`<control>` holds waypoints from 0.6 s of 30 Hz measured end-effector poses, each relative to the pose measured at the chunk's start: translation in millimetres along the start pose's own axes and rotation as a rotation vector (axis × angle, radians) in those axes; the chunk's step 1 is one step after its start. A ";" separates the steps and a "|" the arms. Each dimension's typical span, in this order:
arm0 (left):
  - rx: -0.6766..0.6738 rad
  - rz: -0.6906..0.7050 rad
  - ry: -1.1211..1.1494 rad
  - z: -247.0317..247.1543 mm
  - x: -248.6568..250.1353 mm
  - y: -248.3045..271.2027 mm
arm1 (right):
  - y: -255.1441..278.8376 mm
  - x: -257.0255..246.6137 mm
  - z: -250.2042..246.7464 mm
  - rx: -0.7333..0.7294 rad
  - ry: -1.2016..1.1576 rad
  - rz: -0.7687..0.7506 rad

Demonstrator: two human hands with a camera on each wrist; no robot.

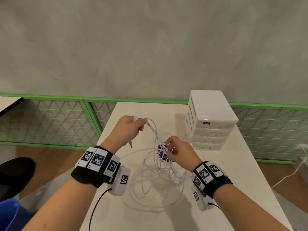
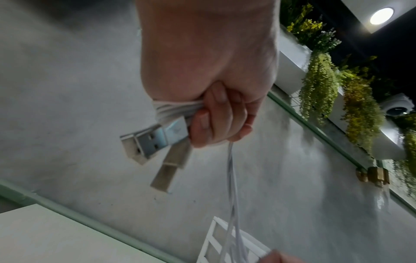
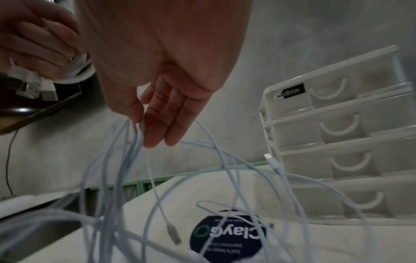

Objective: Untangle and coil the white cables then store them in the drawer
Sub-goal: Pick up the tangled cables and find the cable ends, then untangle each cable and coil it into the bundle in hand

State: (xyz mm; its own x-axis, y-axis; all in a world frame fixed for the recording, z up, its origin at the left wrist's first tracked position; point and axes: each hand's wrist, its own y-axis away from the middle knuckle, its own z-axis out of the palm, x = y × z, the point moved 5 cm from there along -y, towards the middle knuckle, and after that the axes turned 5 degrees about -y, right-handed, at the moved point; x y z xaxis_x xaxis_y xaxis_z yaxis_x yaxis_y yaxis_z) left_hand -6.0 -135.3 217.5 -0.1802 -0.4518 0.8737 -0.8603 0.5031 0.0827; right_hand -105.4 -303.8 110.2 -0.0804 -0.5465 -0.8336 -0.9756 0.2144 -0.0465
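A tangle of thin white cables point(image 1: 156, 179) lies in loose loops on the white table point(image 1: 233, 189), with strands rising to both hands. My left hand point(image 1: 133, 127) is raised above the table and grips a bunch of cable ends, their USB plugs point(image 2: 150, 142) sticking out of the fist. My right hand point(image 1: 173, 148) sits lower and to the right, pinching a few strands point(image 3: 133, 135) between thumb and forefinger, the other fingers straight. The white drawer unit point(image 1: 210, 120) stands at the back right, all its drawers point(image 3: 337, 128) closed.
A round dark blue sticker point(image 3: 227, 236) marks the table under the cables. A green wire-mesh fence point(image 1: 50, 120) runs behind the table below a grey wall. A black chair point(image 1: 15, 174) and a blue bin point(image 1: 8, 214) stand at the left.
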 end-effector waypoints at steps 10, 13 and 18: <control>0.139 -0.049 0.081 -13.1 -9.5 -4.7 | 10.3 45.3 -10.4 -0.064 0.253 0.085; 0.156 -0.053 0.089 -16.2 -13.4 -4.9 | 15.6 54.8 -13.0 -0.070 0.325 0.115; 0.191 -0.045 0.099 -22.4 -13.0 -4.3 | 21.2 64.3 -15.1 -0.064 0.361 0.167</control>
State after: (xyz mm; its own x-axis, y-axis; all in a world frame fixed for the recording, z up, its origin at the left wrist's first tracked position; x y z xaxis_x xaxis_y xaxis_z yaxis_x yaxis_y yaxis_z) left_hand 10.8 -115.1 216.6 -0.0998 -0.3916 0.9147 -0.9427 0.3313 0.0389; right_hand -134.4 -346.6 63.9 -0.2944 -0.7600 -0.5794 -0.9529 0.2795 0.1175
